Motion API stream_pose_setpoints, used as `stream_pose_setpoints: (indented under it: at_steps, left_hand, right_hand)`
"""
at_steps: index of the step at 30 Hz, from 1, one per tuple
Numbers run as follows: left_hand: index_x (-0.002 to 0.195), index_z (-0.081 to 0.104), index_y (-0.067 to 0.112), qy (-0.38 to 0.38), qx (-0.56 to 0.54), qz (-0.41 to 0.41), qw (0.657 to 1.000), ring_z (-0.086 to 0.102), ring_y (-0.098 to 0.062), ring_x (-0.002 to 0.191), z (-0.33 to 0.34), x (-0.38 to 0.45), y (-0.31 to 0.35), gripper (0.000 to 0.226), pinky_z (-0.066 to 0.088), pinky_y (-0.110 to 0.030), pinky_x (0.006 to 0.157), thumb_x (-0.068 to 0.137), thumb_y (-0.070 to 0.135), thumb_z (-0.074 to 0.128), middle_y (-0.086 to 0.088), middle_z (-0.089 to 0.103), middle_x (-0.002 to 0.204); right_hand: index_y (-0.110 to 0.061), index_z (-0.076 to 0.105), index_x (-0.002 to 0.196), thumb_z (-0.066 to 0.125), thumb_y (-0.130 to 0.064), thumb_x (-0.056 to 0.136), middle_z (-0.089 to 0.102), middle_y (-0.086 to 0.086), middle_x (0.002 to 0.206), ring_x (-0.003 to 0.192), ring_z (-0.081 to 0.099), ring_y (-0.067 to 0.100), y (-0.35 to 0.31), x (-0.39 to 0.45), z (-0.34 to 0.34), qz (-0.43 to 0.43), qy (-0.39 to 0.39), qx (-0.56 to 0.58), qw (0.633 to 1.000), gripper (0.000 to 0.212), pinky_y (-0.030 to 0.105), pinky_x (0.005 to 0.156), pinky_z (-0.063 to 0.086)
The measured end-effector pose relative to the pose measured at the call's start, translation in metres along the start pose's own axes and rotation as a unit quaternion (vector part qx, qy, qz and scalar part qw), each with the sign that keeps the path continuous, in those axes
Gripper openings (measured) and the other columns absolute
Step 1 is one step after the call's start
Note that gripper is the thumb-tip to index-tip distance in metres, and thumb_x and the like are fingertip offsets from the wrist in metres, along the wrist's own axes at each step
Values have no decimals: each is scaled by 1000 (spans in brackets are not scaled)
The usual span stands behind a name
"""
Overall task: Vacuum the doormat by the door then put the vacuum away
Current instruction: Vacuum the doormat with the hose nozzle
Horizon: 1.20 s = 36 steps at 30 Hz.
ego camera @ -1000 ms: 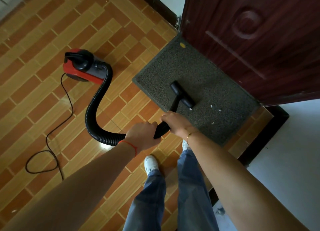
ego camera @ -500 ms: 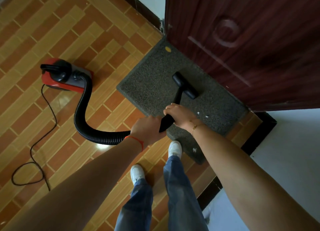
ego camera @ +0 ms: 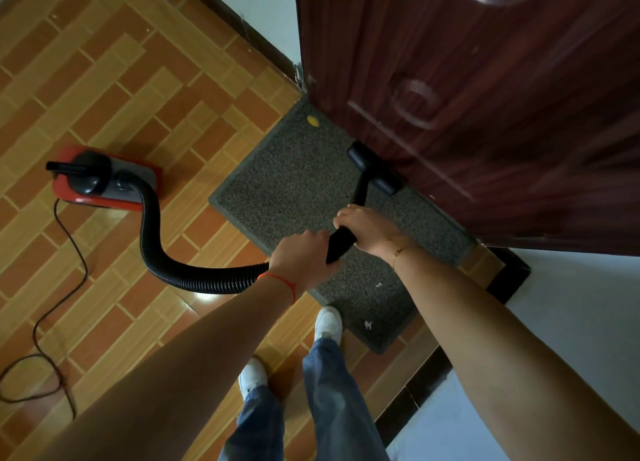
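While both hands, left hand (ego camera: 303, 258) and right hand (ego camera: 367, 228), wrap fingers round the black plastic wand (ego camera: 341, 241), steering its nozzle (ego camera: 374, 171) across the grey speckled doormat (ego camera: 294, 183), frame centre.

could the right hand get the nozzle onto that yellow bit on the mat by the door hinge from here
Probably yes. The right hand grips the wand, the nozzle already rests on the doormat against the door, and the yellow scrap lies on bare mat to the nozzle's left, with nothing between them.

Both arms extended forward; left hand (ego camera: 302, 257) and right hand (ego camera: 367, 228) clenched, fingers curled.
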<state>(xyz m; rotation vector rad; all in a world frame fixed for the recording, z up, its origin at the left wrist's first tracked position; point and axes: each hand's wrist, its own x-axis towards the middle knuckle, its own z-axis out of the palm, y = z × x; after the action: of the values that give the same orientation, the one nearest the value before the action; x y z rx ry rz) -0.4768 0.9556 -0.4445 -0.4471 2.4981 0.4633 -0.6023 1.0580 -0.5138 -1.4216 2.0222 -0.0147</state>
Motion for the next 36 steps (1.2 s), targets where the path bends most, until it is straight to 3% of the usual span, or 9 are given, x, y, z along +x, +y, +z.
stream_pose_setpoints:
  at_steps: [4,14,21,27,36]
  left_hand:
    - [110,54,16,1,-1,5,1000,61,-22,72,-3,4,2,34,40,-28,56,90,43,49,3,50,76]
    - [99,57,17,16,-21,4,1000,51,-17,58,7,-20,-26,28,35,-26,50,88,42,52,5,50,69]
    - [98,55,16,4,-6,-6,1000,50,-18,58,24,-75,-69,29,36,-28,50,90,43,49,5,45,65]
    - [105,56,17,-12,14,-3,1000,51,-19,62,44,-134,-117,32,37,-29,54,89,44,50,2,51,73]
    - [113,54,16,-21,37,7,999,51,-20,62,78,-216,-188,37,40,-30,55,91,45,49,1,53,75]
  right_hand:
    - [-14,59,100,55,5,85,60,1,108,110,57,20,5,1,-5,-7,-3,-3,1000,25,41,86,53]
    - [-16,58,101,57,3,86,59,-1,110,113,55,18,-34,4,3,-1,3,-11,1000,25,39,83,54]
    - [-14,58,100,56,4,85,59,2,108,112,55,21,-103,5,25,-17,-2,-5,1000,23,41,82,54]
    - [-15,58,95,54,5,85,59,1,106,108,57,20,-176,6,55,-21,-1,12,1000,23,39,80,53]
    - [-17,59,104,53,6,87,59,-1,112,109,59,21,-283,6,96,-12,-4,21,1000,29,40,81,54]
